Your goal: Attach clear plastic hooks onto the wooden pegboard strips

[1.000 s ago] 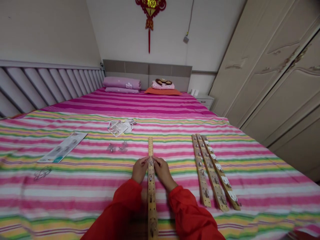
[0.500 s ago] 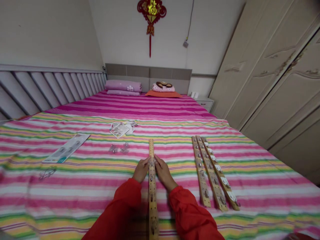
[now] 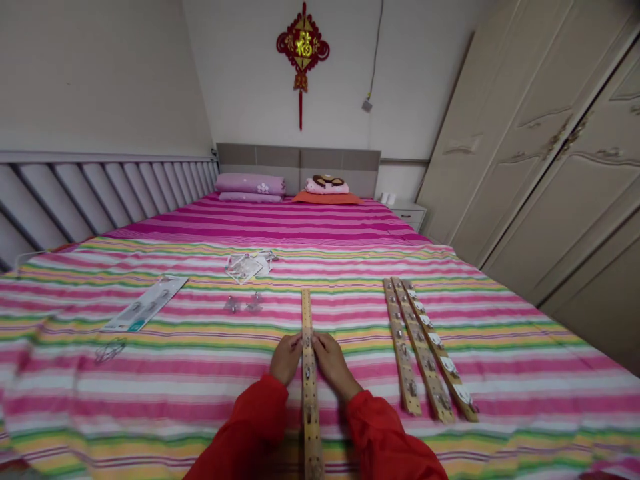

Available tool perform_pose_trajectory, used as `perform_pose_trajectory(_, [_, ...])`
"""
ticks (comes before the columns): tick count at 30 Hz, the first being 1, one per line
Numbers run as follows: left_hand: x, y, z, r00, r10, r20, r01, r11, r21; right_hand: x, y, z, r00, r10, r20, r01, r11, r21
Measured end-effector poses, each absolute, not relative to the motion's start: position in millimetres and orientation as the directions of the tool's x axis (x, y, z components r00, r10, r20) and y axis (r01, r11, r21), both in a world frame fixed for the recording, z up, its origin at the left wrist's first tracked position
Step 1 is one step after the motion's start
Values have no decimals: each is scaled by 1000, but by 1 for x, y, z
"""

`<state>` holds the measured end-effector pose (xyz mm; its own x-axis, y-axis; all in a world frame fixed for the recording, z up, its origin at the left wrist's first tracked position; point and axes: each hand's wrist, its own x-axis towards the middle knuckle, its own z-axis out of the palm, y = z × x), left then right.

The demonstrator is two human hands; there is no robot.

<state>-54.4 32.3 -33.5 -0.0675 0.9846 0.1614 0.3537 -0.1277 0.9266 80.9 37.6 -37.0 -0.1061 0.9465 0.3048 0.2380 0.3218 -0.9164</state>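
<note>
A long narrow wooden strip [image 3: 311, 393] with small holes lies lengthwise on the striped bedcover, pointing away from me. Metal hooks on clear pads [image 3: 308, 371] sit along its near part; the far end carries none. My left hand [image 3: 286, 360] closes on the strip's left edge. Opposite it, my right hand [image 3: 332, 363] grips the right edge, thumb and fingers pressed close. Between my fingertips a clear-backed hook [image 3: 307, 341] rests on the wood, partly hidden. Ahead and left lie several loose clear hooks [image 3: 254, 303].
Three hook-covered wooden strips [image 3: 425, 360] lie side by side at right, one with white pads. Opened packets [image 3: 245, 267], a hook card [image 3: 147, 303] and a tangle of thin clear or wiry material [image 3: 110, 350] lie at left. A railing [image 3: 100, 200] borders the bed; wardrobes [image 3: 540, 167] stand right.
The view has tilted up slightly, so the strip and hands appear lower. Both hands keep nearly the same place on the strip. Nothing else has visibly moved.
</note>
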Motion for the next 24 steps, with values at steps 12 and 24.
perform_pose_trajectory(12, [-152,63,-6,-643,755,129,296,89,951,83,25,-43,4,959,282,164,278,-947])
perform_pose_trajectory(24, [-193,88,-6,-699,691,183,541,344,767,82,24,-44,53,971,234,80,229,-970])
